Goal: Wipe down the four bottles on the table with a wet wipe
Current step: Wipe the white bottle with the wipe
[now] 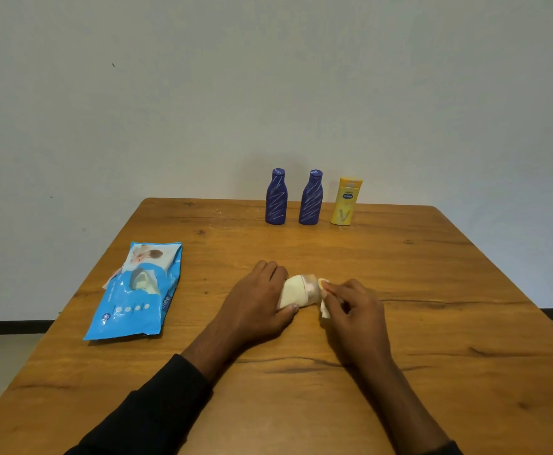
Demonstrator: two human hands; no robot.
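A cream-coloured bottle [296, 290] lies on its side at the middle of the wooden table [432, 290]. My left hand [258, 297] grips its body, thumb underneath. My right hand [350, 307] pinches a white wet wipe [323, 303] against the bottle's cap end. Two dark blue bottles [276, 198] [311, 199] and a yellow bottle [344, 203] stand upright in a row at the table's far edge.
A blue pack of wet wipes [137, 290] lies flat on the table's left side, its flap open. A plain wall rises right behind the far edge. Floor shows past the table's left and right edges.
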